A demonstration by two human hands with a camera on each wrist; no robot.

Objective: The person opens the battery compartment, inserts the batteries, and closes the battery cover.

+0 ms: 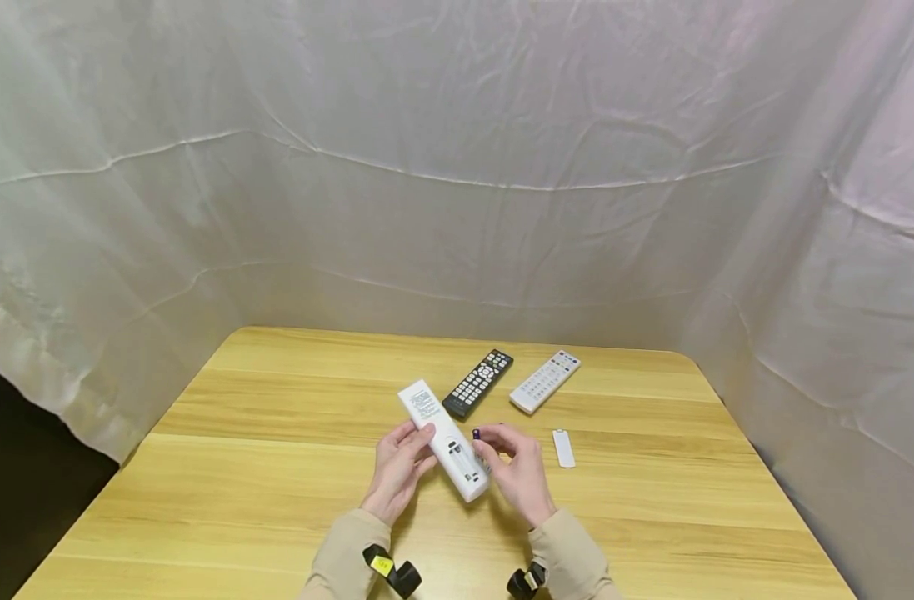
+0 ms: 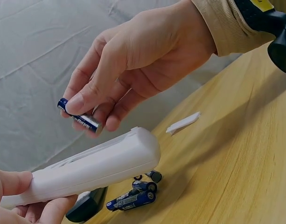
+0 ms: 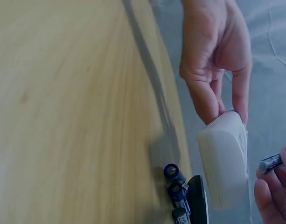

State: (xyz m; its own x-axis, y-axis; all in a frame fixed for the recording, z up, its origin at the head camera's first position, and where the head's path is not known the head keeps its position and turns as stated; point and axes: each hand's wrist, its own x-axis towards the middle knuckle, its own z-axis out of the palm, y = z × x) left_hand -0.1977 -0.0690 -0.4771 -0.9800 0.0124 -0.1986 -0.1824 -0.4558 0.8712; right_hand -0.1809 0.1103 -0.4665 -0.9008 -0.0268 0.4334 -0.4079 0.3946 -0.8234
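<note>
My left hand [image 1: 397, 468] grips a white remote control [image 1: 443, 437], back side up and tilted above the table, with its battery compartment [image 1: 464, 462] uncovered. Thumb and fingers clasp it by its sides. Close to the compartment end, my right hand [image 1: 521, 473] pinches a small blue-and-silver battery [image 2: 88, 122] between thumb and fingertips. The thumb covers part of that battery. Beneath the remote, in the left wrist view, several blue batteries [image 2: 132, 199] lie together on the table. To the right of my right hand is a white battery cover [image 1: 564, 448].
Behind the hands a black remote [image 1: 477, 383] lies buttons up, and a second white remote [image 1: 545, 382] lies to its right. Pale fabric [image 1: 457, 233] hangs along the back and sides of the wooden table [image 1: 262, 400].
</note>
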